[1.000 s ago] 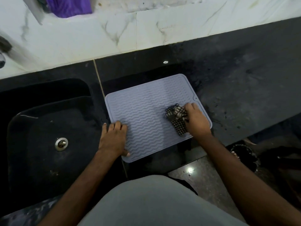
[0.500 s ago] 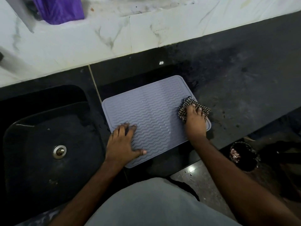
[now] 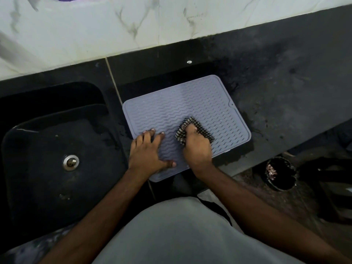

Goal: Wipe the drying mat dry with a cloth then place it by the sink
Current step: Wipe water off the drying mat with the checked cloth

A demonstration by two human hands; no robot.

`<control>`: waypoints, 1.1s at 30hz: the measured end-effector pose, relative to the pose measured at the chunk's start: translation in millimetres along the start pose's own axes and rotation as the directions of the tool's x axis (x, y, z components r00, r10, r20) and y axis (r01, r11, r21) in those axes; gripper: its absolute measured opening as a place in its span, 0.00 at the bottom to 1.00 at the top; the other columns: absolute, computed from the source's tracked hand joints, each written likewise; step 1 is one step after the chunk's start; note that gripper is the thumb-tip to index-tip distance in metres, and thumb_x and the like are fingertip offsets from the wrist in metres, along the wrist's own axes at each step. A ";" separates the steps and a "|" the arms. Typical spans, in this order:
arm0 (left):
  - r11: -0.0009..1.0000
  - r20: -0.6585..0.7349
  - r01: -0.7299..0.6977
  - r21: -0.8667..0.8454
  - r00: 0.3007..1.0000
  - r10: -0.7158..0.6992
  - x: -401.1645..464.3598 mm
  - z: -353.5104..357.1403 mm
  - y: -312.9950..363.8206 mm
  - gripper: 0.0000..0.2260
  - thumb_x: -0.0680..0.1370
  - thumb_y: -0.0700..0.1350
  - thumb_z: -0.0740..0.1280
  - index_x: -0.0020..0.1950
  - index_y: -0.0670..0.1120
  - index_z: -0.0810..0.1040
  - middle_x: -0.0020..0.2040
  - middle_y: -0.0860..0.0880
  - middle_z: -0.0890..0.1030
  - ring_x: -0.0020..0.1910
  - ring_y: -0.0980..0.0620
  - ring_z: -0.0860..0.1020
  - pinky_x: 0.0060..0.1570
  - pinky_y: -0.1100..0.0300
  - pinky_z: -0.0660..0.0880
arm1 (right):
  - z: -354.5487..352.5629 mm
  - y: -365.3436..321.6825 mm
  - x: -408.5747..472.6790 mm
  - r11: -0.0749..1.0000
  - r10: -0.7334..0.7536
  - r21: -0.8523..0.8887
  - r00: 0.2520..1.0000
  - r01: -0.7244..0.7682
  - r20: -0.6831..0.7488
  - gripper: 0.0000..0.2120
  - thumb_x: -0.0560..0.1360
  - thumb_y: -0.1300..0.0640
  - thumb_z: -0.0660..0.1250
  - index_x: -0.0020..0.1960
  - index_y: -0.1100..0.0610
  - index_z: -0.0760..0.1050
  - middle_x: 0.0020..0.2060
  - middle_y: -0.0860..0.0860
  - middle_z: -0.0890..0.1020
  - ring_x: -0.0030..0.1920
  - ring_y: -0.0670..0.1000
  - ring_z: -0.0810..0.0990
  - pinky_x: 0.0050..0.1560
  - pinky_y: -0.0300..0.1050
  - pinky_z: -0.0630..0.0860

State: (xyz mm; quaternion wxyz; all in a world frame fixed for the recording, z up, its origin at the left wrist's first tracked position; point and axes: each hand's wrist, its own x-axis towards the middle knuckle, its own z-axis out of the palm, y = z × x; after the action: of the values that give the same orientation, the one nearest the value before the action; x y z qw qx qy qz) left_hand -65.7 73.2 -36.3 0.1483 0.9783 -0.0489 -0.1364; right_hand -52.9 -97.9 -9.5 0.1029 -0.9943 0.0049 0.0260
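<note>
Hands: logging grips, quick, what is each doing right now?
Left hand: open, pressing flat on drying mat.
Right hand: holding checked cloth against mat.

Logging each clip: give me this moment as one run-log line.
stage: wiping | left hand: flat on drying mat | right hand: grips checked cloth on mat | mat: on counter beside sink

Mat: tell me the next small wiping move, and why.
Probably sweep the cloth up and to the right across the mat. The right hand grips it near the middle, pale specks that may be droplets show on the far part, and the left hand presses the near left corner flat.
</note>
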 end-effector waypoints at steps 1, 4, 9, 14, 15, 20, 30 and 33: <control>1.000 0.002 0.001 0.006 1.000 -0.001 0.2 -1.1 0.8 0.55 0.56 0.82 0.65 0.79 0.59 0.60 0.78 0.48 0.62 0.74 0.44 0.63 0.72 0.47 0.59 | -1.7 -3.6 -3.9 0.999 -0.008 0.044 1.000 0.006 0.027 0.17 0.76 0.64 0.61 0.64 0.61 0.66 0.45 0.62 0.82 0.45 0.64 0.83 0.42 0.56 0.77; 0.999 0.043 -0.006 0.038 0.999 0.004 0.4 -3.4 3.0 0.56 0.57 0.80 0.66 0.80 0.57 0.58 0.79 0.47 0.60 0.75 0.44 0.61 0.73 0.46 0.58 | -12.4 -5.0 -5.0 0.962 0.022 0.267 0.994 -0.050 0.106 0.19 0.73 0.63 0.65 0.63 0.59 0.69 0.45 0.61 0.83 0.48 0.64 0.82 0.46 0.54 0.75; 0.994 0.140 0.000 -0.113 0.990 0.016 2.9 -15.8 6.7 0.59 0.54 0.81 0.57 0.81 0.53 0.56 0.78 0.47 0.59 0.76 0.44 0.59 0.74 0.46 0.58 | -47.1 7.2 -3.5 0.563 0.110 0.772 0.952 -0.296 0.286 0.12 0.75 0.63 0.69 0.58 0.57 0.75 0.48 0.51 0.84 0.49 0.50 0.83 0.53 0.47 0.79; 0.427 0.139 0.048 -0.903 0.973 0.186 -6.3 -31.4 26.0 0.45 0.69 0.60 0.78 0.79 0.48 0.60 0.73 0.50 0.70 0.72 0.58 0.70 0.73 0.58 0.68 | -81.6 28.3 -0.1 -0.088 0.064 0.863 0.862 -0.497 0.503 0.17 0.76 0.63 0.70 0.64 0.57 0.76 0.55 0.58 0.85 0.55 0.60 0.84 0.54 0.62 0.81; 0.259 0.155 0.110 -0.960 0.975 0.160 -8.7 -33.3 34.3 0.41 0.71 0.60 0.76 0.78 0.46 0.64 0.71 0.48 0.74 0.70 0.56 0.73 0.71 0.55 0.70 | -85.1 32.9 2.6 -0.168 0.024 0.842 0.852 -0.513 0.523 0.18 0.76 0.62 0.70 0.66 0.58 0.75 0.56 0.61 0.84 0.56 0.62 0.83 0.55 0.63 0.80; -0.122 0.253 0.248 -0.961 0.967 -0.024 -8.6 -55.8 75.4 0.26 0.80 0.60 0.60 0.65 0.41 0.78 0.60 0.41 0.83 0.59 0.43 0.81 0.59 0.49 0.79 | -91.2 40.7 2.6 -0.171 -0.085 0.822 0.840 -0.543 0.536 0.17 0.77 0.63 0.69 0.65 0.57 0.75 0.56 0.60 0.84 0.57 0.62 0.83 0.56 0.61 0.80; 0.681 -0.303 -0.198 -0.705 0.952 -0.038 1.9 -104.3 99.4 0.13 0.81 0.57 0.63 0.50 0.49 0.80 0.41 0.52 0.85 0.42 0.52 0.84 0.43 0.49 0.81 | -66.7 32.5 3.1 0.111 -0.008 0.812 0.816 -0.573 0.577 0.28 0.76 0.31 0.59 0.63 0.52 0.76 0.55 0.53 0.85 0.55 0.54 0.85 0.58 0.56 0.80; 0.988 -0.526 -0.153 -0.018 0.842 0.121 -1.1 -123.8 103.9 0.12 0.81 0.57 0.63 0.45 0.50 0.76 0.31 0.51 0.79 0.31 0.47 0.80 0.26 0.58 0.65 | -72.1 26.2 5.4 0.237 0.099 0.869 0.901 -0.434 0.423 0.29 0.74 0.28 0.55 0.60 0.48 0.75 0.53 0.49 0.84 0.53 0.47 0.82 0.58 0.51 0.79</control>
State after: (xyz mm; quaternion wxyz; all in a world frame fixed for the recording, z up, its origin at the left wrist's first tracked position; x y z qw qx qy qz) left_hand -37.6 8.7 109.2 0.1942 0.9676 -0.0724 0.1443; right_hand -44.3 -138.4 55.3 0.6658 -0.7036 0.1760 0.1755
